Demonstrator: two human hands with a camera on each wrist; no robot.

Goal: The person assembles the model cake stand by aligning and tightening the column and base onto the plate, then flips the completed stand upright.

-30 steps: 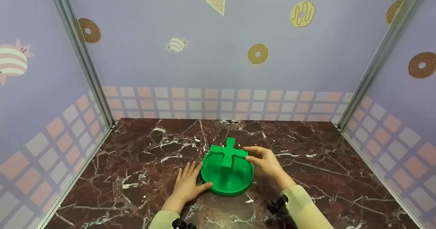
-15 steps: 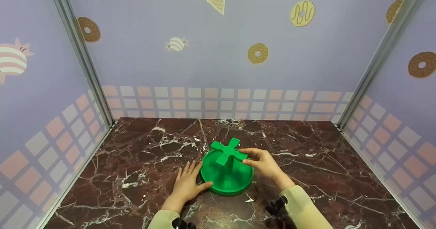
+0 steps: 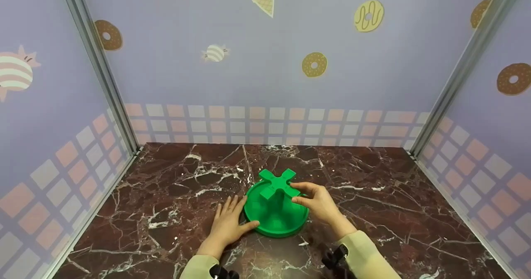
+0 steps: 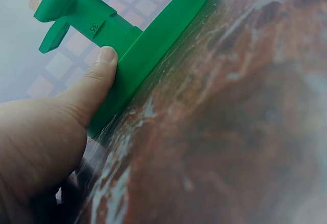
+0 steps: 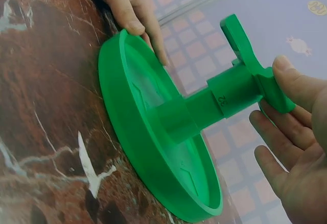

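A round green base (image 3: pixel 277 231) with a raised rim lies flat on the table. From its middle rises a thick green post (image 5: pixel 237 89), stepped in width and marked 32 in the right wrist view. Capping the post is a cross-shaped green handle (image 3: pixel 278 182) with flared arms. My right hand (image 3: pixel 318 203) pinches one arm of this handle between thumb and fingers, its other fingers loose beneath. At the base's left side, my left hand (image 3: pixel 229 224) rests with fingers stretched out, its thumb (image 4: pixel 97 78) on the rim.
The table (image 3: pixel 174 196) is dark red marble pattern with white veins. Purple panels with sweets and pink-and-white squares (image 3: pixel 274 125) close it in at the back and both sides. Metal posts (image 3: pixel 108 79) stand at the back corners.
The cross-shaped handle has turned clockwise, seen from above, with my right hand following its arm slightly left and towards me. My left hand and the base stay in place.
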